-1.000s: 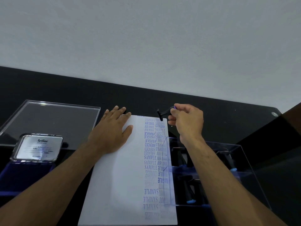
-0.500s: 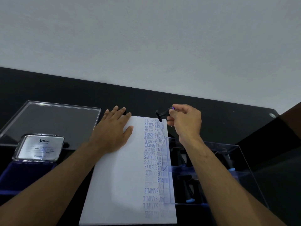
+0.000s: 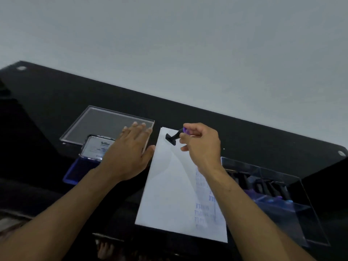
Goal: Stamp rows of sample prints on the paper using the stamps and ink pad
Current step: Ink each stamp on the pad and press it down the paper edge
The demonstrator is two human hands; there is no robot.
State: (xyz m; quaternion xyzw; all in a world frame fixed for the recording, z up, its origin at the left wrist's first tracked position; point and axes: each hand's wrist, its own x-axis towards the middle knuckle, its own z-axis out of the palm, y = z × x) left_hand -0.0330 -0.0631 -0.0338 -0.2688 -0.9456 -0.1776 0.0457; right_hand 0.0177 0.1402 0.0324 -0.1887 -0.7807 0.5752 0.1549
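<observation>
1. Paper point(image 3: 175, 194) on the dark table point(image 3: 56, 102); blue prints down its right side, left column bare.
2. Right hand point(image 3: 202, 147) pinching the black stamp point(image 3: 172, 138), tilted over the far left corner of the sheet: best levelled flat before pressing straight down.
3. Left hand point(image 3: 130, 149) flat, fingers straight, now off the sheet and above the ink pad point(image 3: 82, 166); earlier pressed on the paper. Best returned to steady it.
4. Stamp moved from right column to left.
</observation>
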